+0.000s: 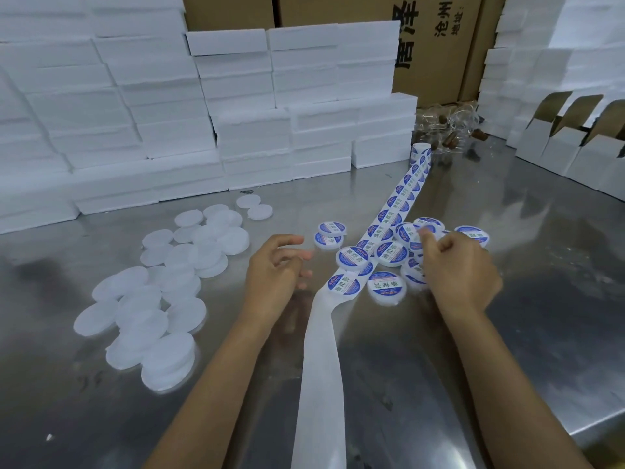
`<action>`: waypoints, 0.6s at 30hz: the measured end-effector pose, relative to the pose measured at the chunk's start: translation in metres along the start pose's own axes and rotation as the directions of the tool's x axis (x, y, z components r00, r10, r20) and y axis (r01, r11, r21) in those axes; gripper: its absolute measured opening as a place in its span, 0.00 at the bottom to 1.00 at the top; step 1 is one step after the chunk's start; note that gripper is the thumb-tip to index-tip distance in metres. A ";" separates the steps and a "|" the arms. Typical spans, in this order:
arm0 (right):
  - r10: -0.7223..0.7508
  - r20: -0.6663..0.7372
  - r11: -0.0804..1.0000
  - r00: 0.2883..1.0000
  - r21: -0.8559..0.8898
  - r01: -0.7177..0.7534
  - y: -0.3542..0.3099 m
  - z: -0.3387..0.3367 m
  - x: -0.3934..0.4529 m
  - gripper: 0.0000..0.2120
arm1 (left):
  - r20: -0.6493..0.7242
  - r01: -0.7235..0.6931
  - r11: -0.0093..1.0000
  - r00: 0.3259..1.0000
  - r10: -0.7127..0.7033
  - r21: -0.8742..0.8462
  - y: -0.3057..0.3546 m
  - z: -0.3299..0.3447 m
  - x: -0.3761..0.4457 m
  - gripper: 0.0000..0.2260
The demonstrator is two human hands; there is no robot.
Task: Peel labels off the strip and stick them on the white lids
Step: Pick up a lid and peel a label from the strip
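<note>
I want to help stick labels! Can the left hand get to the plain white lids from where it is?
Probably yes. The left hand hangs open over bare metal table, and the plain white lids lie just to its left with nothing between them.

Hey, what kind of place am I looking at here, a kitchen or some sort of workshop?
Most likely a small packing workshop or stockroom: a steel table holds a long label strip and piles of white lids, with stacked foam boxes and brown cartons behind.
</note>
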State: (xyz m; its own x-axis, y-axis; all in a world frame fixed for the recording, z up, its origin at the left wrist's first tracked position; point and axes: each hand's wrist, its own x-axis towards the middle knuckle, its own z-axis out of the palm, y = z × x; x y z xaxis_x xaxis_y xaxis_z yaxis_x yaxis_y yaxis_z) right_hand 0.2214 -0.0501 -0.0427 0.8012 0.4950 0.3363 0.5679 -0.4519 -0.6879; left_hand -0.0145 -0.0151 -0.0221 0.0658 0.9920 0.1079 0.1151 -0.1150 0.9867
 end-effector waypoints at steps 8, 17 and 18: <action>-0.165 -0.072 0.985 0.984 0.045 0.168 -0.013 -0.003 -0.017 0.16 | -0.120 0.037 0.997 0.992 -0.030 0.063 -0.012 -0.009 0.012 0.14; -0.663 0.340 0.738 0.667 0.150 0.658 -0.119 0.047 -0.048 0.05 | -0.176 0.024 0.999 0.984 -0.016 0.046 -0.023 -0.026 0.038 0.09; -0.641 0.413 0.758 0.647 0.208 0.618 -0.133 0.061 -0.045 0.05 | -0.204 0.018 0.999 0.979 -0.011 0.032 -0.024 -0.027 0.040 0.09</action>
State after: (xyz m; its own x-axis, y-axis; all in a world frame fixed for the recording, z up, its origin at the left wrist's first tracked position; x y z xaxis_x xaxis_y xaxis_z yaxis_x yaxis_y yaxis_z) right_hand 0.0984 0.0329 -0.0052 0.0767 0.9165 0.3927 0.8865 0.1175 -0.4476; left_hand -0.0411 0.0289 -0.0381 -0.1394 0.9829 0.1200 0.1476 -0.0992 0.9841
